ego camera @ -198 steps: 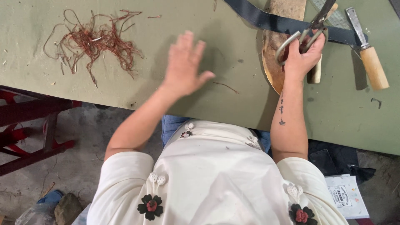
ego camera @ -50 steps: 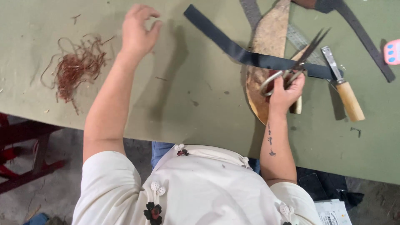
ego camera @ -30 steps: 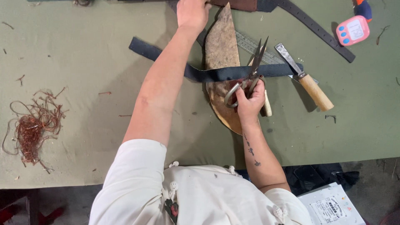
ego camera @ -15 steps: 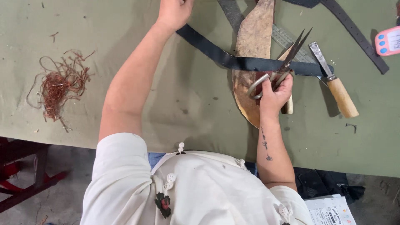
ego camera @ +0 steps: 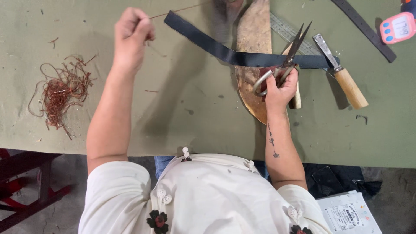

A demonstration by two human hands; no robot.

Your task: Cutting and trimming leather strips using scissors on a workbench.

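Observation:
My left hand point(ego camera: 132, 32) is closed on a thin brown leather strip point(ego camera: 177, 10) that runs up and right from my fist, above the green table point(ego camera: 186, 112). My right hand point(ego camera: 281, 86) grips a pair of metal scissors point(ego camera: 286, 56), blades pointing up and to the right. The scissors lie over a dark leather strap point(ego camera: 225, 48) that runs diagonally across a tan leather piece point(ego camera: 253, 39). A pile of thin reddish-brown leather trimmings point(ego camera: 63, 93) lies on the table to the left of my left arm.
A wooden-handled knife point(ego camera: 344, 78) lies right of the scissors, next to a metal ruler point(ego camera: 286, 31). A second dark strap point(ego camera: 364, 28) and a pink digital timer point(ego camera: 398, 28) are at the top right. A red frame point(ego camera: 26, 190) stands below the table's front edge.
My left hand came back from the far table edge toward the left, now pulling a thin strip. My right hand stayed on the scissors over the strap.

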